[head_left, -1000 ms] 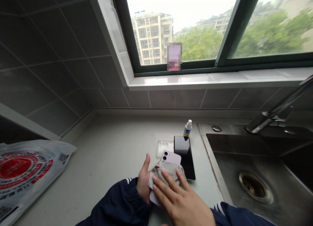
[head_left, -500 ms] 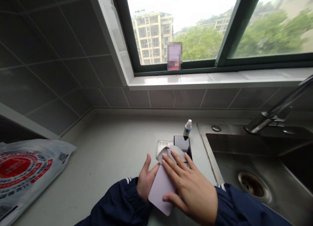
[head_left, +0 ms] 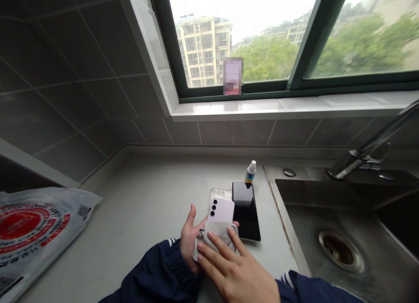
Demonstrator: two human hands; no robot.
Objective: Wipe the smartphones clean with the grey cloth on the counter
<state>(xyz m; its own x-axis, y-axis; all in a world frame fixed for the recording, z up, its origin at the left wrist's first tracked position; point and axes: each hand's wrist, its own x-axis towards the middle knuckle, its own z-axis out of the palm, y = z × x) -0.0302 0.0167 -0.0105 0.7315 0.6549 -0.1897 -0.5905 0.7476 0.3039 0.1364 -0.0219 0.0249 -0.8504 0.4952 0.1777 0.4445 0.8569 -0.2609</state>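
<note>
The left hand (head_left: 191, 237) is cradling a lilac smartphone (head_left: 221, 211) above the counter, thumb up its side, while the right hand (head_left: 237, 268), fingers spread, is pressing a grey cloth (head_left: 216, 235) against it, just beside a black phone (head_left: 246, 211); open countertop (head_left: 140, 215) is lying leftward, the steel sink's edge (head_left: 287, 220) rightward.
</note>
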